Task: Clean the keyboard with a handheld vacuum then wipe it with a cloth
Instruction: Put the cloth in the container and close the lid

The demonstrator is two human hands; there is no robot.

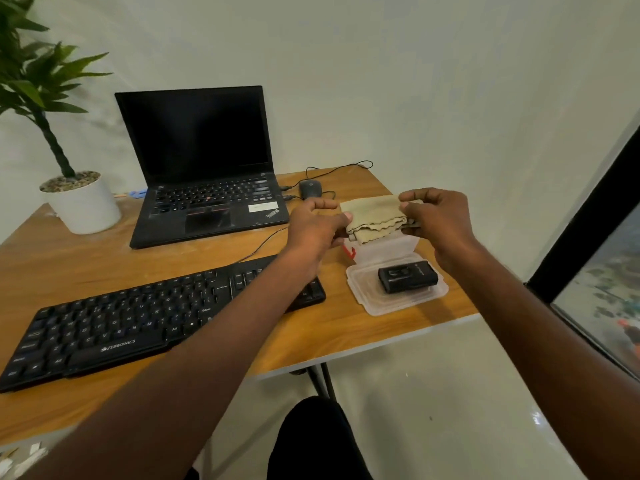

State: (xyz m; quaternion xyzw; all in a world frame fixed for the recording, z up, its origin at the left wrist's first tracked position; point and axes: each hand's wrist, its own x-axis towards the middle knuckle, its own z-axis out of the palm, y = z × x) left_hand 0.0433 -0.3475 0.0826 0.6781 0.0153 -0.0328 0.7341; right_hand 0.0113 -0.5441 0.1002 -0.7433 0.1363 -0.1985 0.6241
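We hold the folded beige cloth above the clear plastic box, our left hand and right hand each pinching one end. The black Zebronics keyboard lies near left on the wooden table; a small black device rests on the lid.

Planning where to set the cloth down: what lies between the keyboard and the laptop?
Bare tabletop, crossed only by a thin cable, in the head view.
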